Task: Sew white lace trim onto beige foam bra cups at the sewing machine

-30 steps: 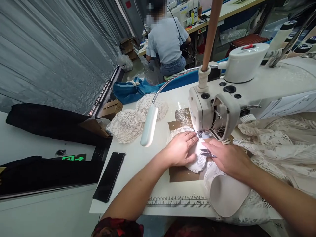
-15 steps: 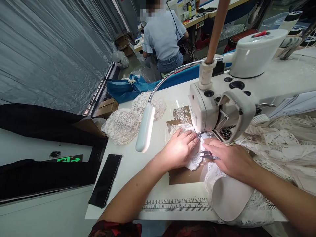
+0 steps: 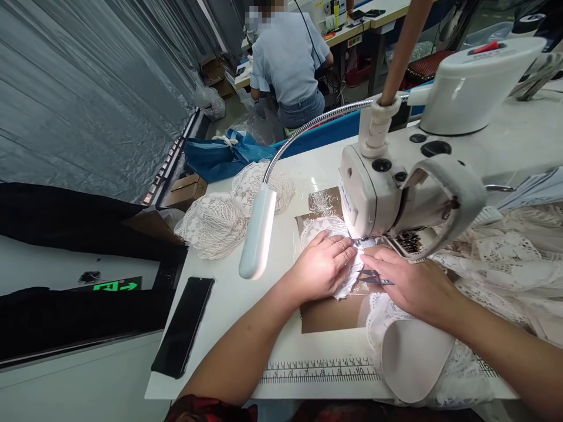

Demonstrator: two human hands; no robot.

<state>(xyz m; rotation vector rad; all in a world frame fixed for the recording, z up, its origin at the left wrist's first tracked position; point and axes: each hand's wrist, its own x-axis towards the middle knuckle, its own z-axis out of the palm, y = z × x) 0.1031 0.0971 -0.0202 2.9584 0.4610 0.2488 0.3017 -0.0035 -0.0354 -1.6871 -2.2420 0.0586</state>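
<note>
Beside the sewing machine (image 3: 367, 187), white lace (image 3: 349, 282) runs toward me under my left hand (image 3: 323, 264), fingers flat, unclenched; my right hand (image 3: 411, 281) clasps snips (image 3: 376, 281) alongside.

Ruler strip (image 3: 323, 370) along the table's (image 3: 229, 299) near edge: larger numerals run left to right, 6, 7, 8, 9, 10 legible; smaller upper row too fine to read; digits at far right unclear

Green sign (image 3: 115, 285), left side: white figure pictogram, partly lost, plus arrow pointing right

Sewing machine (image 3: 365, 193): blue lettering on head's left face, illegible
</note>
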